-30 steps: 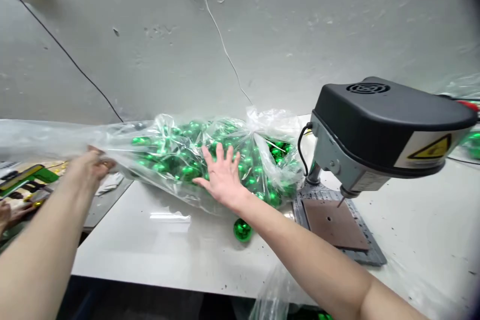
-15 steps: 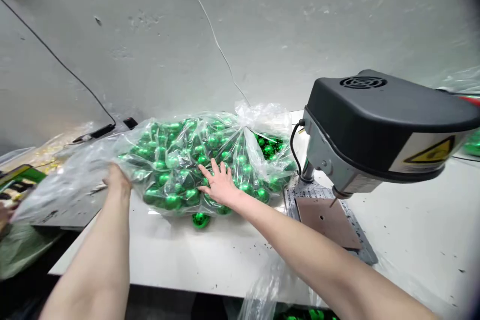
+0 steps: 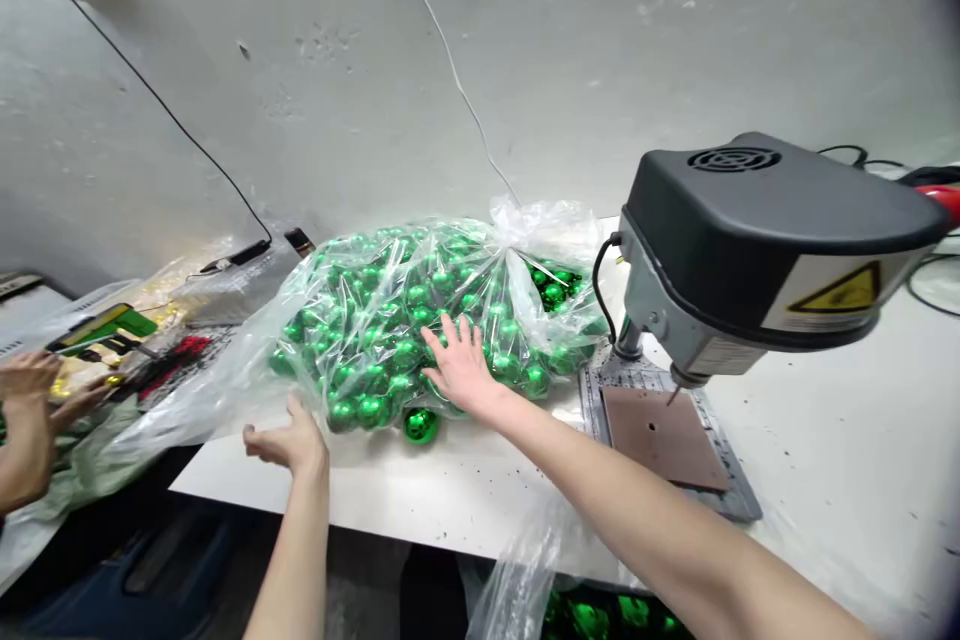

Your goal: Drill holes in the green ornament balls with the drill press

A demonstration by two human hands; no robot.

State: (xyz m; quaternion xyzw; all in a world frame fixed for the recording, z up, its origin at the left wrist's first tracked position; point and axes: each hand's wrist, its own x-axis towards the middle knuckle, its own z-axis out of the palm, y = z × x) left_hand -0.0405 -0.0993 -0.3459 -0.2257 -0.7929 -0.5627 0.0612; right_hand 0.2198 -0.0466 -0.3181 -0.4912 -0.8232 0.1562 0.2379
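Note:
A large clear plastic bag [image 3: 214, 390] full of shiny green ball ornaments [image 3: 405, 352] lies on the white table, gathered at its upper right. My right hand [image 3: 461, 368] rests on the front of the bag with its fingers spread. Beside the bag's lower left side, my left hand [image 3: 291, 442] is open, thumb apart from the lightly bent fingers, and nothing shows in it. One loose green ball [image 3: 420, 425] sits at the bag's front edge, between my two hands.
A drill press [image 3: 750, 240] with a brown board [image 3: 664, 435] on its base stands right of the bag. More green balls [image 3: 600, 615] are below the table's front edge. At far left, another person's hands [image 3: 34, 390] work near a green-and-black tool [image 3: 112, 330].
My left hand has come away from the loose left end of the bag, moving right and nearer to me. My right hand stays spread on the bag. The view has turned slightly left.

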